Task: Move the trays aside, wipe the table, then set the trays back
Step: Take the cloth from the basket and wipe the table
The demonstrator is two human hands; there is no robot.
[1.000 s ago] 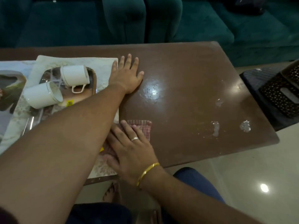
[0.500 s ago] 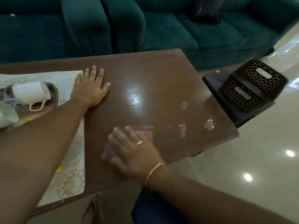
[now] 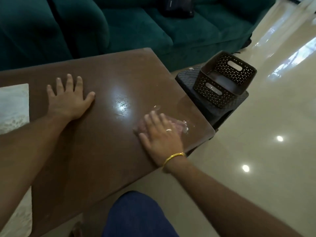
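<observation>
Cream-coloured, marbled material showed at the far left edge of the brown surface (image 3: 102, 159). It was the corner of a patterned sheet (image 3: 13, 106), tray or mat I could not tell. No laden tray was in sight, so the trays seemed to lie off that way, out of view. Just right of the sheet the left hand (image 3: 68, 101) lay flat on the wood, fingers straight and spread, holding nothing, only bracing. Past a glare spot speckled with droplets (image 3: 122, 103), the right hand (image 3: 159, 132) pressed on a pinkish cloth (image 3: 179, 125) near the surface's right-hand near corner. Its grip was open, the fingers straight and close together on top of the cloth, not curled round it. The blurred cloth stuck out beyond the fingertips to the right and touched a wet smear (image 3: 186, 128) just short of the edge. To my eye that relation mattered most: the mess lay at the cloth's leading side, away from the left hand, with the right hand far nearer and little surface beyond. I judged it the wiping step, trays not yet set back. Further right a dark perforated basket (image 3: 222, 98) sat on a dark stool (image 3: 218, 113).
</observation>
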